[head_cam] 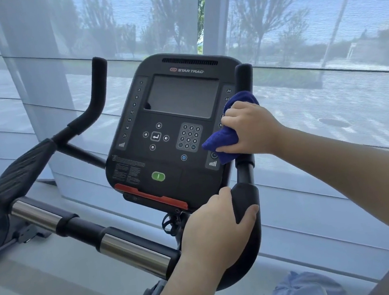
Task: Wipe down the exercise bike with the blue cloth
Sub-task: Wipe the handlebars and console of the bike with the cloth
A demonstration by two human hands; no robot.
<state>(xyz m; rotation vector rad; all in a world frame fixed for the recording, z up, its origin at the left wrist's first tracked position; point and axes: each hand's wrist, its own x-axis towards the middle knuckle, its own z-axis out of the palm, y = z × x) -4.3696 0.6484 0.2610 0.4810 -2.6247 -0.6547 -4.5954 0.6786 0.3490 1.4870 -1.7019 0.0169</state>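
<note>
Right grip (251, 128) is clutching the bunched blue cloth (220, 143), holding it at the right edge of the exercise bike (88, 231) console (174, 135), against the upright handlebar post (243, 75). Left grip (218, 227) is wrapping the lower handlebar bend (246, 195), fingers curled round it.

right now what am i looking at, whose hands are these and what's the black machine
One picture, from a camera on a person's head, looking down at their own hands. The black machine is an exercise bike; the panel with screen and buttons is its console. The right hand grips a bunched blue cloth at the console's right edge, beside the upright bar. The left hand holds the lower grip. Behind hang sheer blinds. A pale blue thing lies bottom right; I cannot tell what it is.
</note>
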